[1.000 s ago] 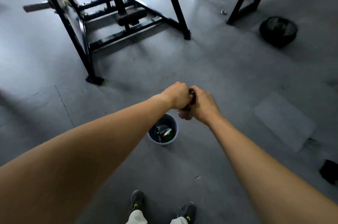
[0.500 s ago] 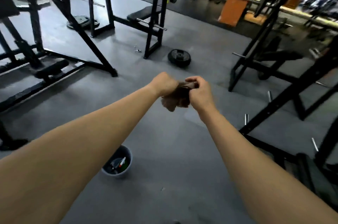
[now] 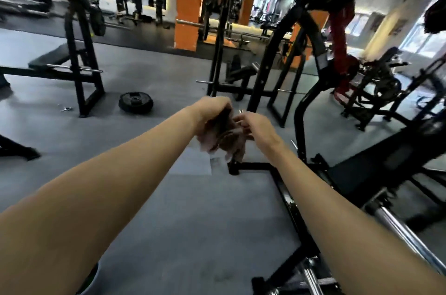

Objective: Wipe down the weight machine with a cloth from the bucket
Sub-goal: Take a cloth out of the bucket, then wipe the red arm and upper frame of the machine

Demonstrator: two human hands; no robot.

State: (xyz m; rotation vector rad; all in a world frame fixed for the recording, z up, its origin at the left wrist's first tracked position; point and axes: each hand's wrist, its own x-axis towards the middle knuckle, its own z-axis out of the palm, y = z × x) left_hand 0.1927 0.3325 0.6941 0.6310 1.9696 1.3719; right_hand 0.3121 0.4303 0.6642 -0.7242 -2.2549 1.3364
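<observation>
Left hand (image 3: 212, 111): I see it in the middle of the frame, with its fingers curled tight over the top of the cloth (image 3: 222, 141).
Right hand (image 3: 257, 126): It is just beside the left one and pinches the cloth's right side. It is blurry, but it looks like a real hold.
Why two hands: I think they are pulling the bunched cloth open so it lies flat for wiping.
Cloth: It is pinkish brown and crumpled. It hangs a little below the hands, up in the air, and touches no machine.
Weight machine (image 3: 300, 130): Its black frame is on the right side, near the hands, and it is not yet wiped.
Bucket: I cannot make it out.
</observation>
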